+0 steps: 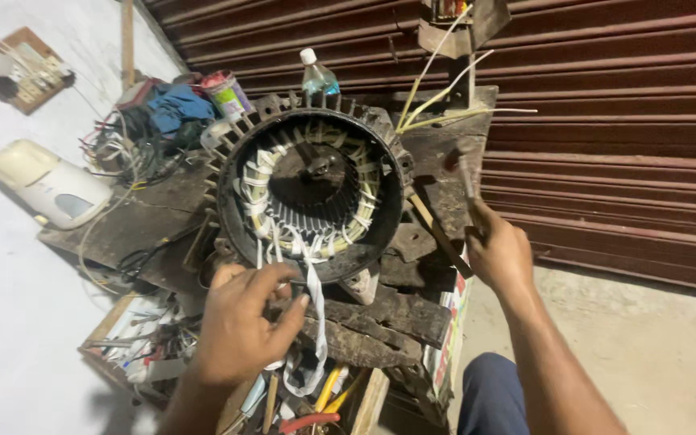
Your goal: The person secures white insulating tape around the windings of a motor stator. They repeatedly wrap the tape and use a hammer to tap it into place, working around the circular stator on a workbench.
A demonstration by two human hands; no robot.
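Motor stator (312, 193) on worn wood bench (412, 318) by red shutter (606, 121), concrete floor (646, 338).

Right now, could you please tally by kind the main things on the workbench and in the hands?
Motor stator: 1
Plastic bottle: 1
Paint tin: 1
Blue cloth: 1
Hammer, blurred, in right hand: 1
White tape, at left hand: 1
Total: 6

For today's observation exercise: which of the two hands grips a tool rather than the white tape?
The right hand, raised beside the motor stator, grips a blurred tool; the left hand pinches the tape.
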